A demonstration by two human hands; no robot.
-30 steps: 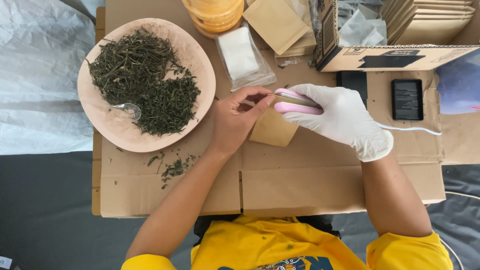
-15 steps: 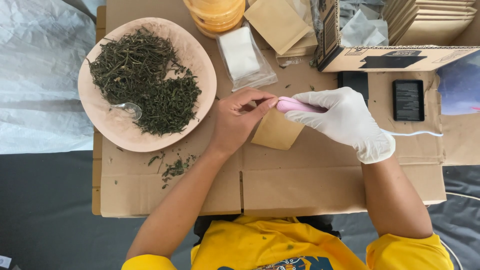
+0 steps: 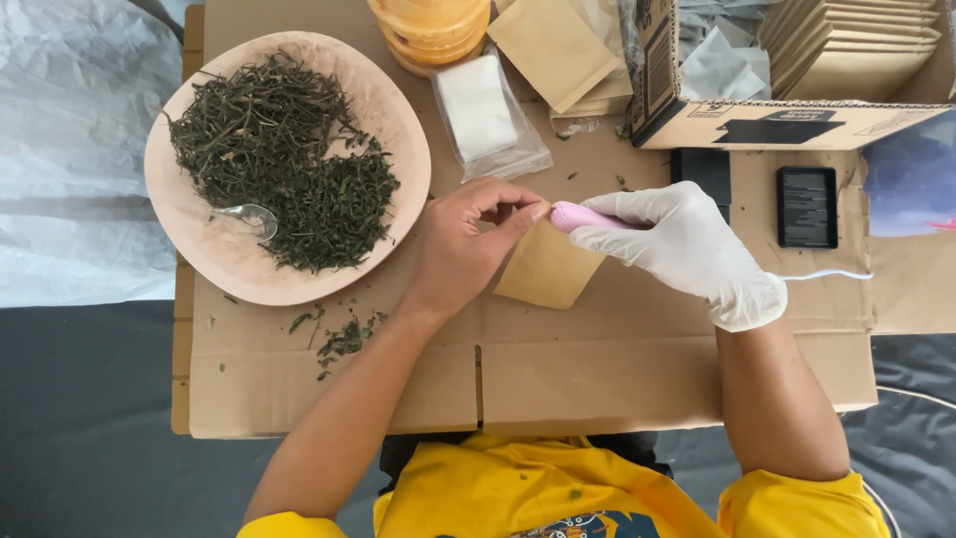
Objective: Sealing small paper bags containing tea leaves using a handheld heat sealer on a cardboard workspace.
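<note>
Pinching the top edge of a small brown pouch [image 3: 546, 267] on the cardboard sheet [image 3: 597, 379] with the bare left hand [image 3: 460, 249], gloved right hand [image 3: 677, 247] gripping a pink sealer [image 3: 583, 215], likely best run slowly along a flat edge.

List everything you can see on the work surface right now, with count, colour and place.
pouch: one, brown, centre, pinched at its top
pink tool: one, corded, at the pouch top
plate: one, tan, upper left, holding dried green leaves and a spoon
black devices: two, right
cardboard box: one, top right, with brown pouches
left hand: bare, pinching the pouch
right hand: white-gloved, gripping the pink tool
</note>
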